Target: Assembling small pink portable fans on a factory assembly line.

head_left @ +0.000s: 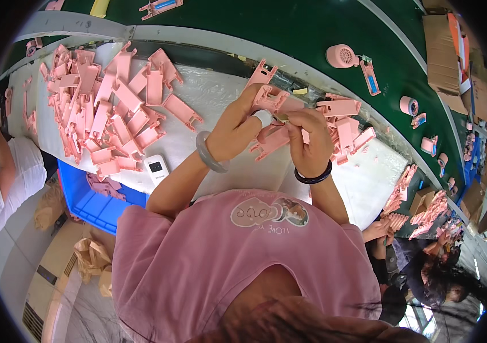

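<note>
My left hand (235,130), with a grey bangle at its wrist and a white wrap on its thumb, grips a pink plastic housing (268,98) above the table. My right hand (311,143), wearing a dark bracelet, is closed in a pinch close beside the left thumb. Something small and greenish shows at its fingertips, too small to name. Below the hands lies another pink housing (271,143), partly covered by them. More pink housings (343,108) lie just right of my right hand.
A big heap of pink housings (100,97) covers the table's left side. Near it lies a small white device (156,167); a blue bin (92,203) stands below. A green conveyor (289,34) beyond a metal rail carries pink fan parts (342,56). Other people work at both sides.
</note>
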A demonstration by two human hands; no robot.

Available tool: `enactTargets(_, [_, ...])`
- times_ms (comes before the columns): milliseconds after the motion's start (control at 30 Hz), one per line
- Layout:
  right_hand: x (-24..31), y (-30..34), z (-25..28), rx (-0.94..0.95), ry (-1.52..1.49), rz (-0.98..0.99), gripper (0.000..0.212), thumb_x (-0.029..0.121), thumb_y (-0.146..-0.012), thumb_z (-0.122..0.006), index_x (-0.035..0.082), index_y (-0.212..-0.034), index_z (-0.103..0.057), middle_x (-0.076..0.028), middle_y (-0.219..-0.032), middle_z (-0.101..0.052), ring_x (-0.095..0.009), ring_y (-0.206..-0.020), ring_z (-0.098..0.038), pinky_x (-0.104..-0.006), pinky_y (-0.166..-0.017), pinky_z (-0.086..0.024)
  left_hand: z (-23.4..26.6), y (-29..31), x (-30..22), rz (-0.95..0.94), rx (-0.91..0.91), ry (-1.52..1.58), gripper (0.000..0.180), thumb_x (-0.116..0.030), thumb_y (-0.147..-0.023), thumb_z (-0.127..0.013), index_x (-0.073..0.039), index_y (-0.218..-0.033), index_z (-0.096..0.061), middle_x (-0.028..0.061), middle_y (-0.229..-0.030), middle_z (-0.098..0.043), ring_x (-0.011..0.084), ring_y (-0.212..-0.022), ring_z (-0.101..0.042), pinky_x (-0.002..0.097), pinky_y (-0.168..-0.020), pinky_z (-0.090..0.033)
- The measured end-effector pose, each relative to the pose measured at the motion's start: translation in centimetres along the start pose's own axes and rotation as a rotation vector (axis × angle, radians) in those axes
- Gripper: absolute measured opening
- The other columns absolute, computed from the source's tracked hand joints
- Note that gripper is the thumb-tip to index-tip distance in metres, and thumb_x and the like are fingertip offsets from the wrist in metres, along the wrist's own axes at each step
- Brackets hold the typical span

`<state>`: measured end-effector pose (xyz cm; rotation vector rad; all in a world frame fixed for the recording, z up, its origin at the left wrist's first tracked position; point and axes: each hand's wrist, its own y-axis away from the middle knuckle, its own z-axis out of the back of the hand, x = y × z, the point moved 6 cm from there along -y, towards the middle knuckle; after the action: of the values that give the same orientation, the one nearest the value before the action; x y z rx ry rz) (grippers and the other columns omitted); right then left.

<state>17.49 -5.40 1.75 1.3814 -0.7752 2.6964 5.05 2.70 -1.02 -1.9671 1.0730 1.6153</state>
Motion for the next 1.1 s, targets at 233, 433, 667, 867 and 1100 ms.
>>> enactTargets(233, [0.2, -0.2, 0.6, -0.06, 0.021, 0.113, 0.021, 0.0, -0.076, -0.069, 0.007, -0.094, -0.062, -0.007, -0.091, -0.066, -0.026, -0.082, -0.059, -0.0346, -0.074, -0.046, -0.7, 0.2, -0.7, -0.101, 0.059, -0.057, 0.061, 0.002, -0.069, -0.031, 0.005, -0.129, -0.042, 0.0107, -0.121, -0.05, 0.0178, -0.111, -0.049, 0.0311, -0.1, -0.036])
enactTargets(433, [0.5, -0.2, 0.8, -0.144, 0.018, 0.126, 0.024, -0.001, -0.071, -0.072, 0.008, -0.092, -0.066, -0.005, -0.09, -0.062, -0.025, -0.079, -0.054, -0.0349, -0.07, -0.043, -1.7, 0.3, -0.8, -0.091, 0.087, -0.069, 0.061, 0.003, -0.067, -0.031, 0.004, -0.127, -0.043, 0.0111, -0.119, -0.051, 0.0179, -0.111, -0.049, 0.031, -0.1, -0.036])
enactTargets(667, [0.3, -0.2, 0.6, -0.149, 0.017, 0.127, 0.023, 0.0, -0.069, -0.074, 0.01, -0.089, -0.068, -0.003, -0.087, -0.061, -0.023, -0.079, -0.052, -0.0331, -0.071, -0.041, -1.8, 0.4, -1.1, -0.137, 0.058, -0.06, 0.061, 0.003, -0.067, -0.031, 0.004, -0.127, -0.043, 0.0106, -0.118, -0.051, 0.0174, -0.109, -0.05, 0.0311, -0.1, -0.037])
enactTargets(867, [0.4, 0.1, 0.5, -0.166, 0.037, 0.146, 0.023, 0.003, -0.068, -0.075, 0.011, -0.089, -0.068, -0.002, -0.086, -0.061, -0.023, -0.079, -0.053, -0.0332, -0.071, -0.041, -1.9, 0.5, -1.2, -0.186, 0.052, -0.091, 0.05, 0.005, -0.075, -0.034, 0.004, -0.124, -0.043, 0.0119, -0.111, -0.055, 0.0178, -0.103, -0.054, 0.0293, -0.092, -0.043])
enactTargets(1100, [0.5, 0.2, 0.5, -0.185, 0.055, 0.162, 0.022, 0.004, -0.069, -0.074, 0.011, -0.088, -0.068, -0.002, -0.086, -0.063, -0.022, -0.077, -0.053, -0.0334, -0.071, -0.041, -1.9, 0.4, -1.3, -0.214, 0.037, -0.122, 0.046, 0.003, -0.076, -0.036, 0.003, -0.122, -0.045, 0.0118, -0.106, -0.056, 0.0164, -0.093, -0.054, 0.028, -0.085, -0.044])
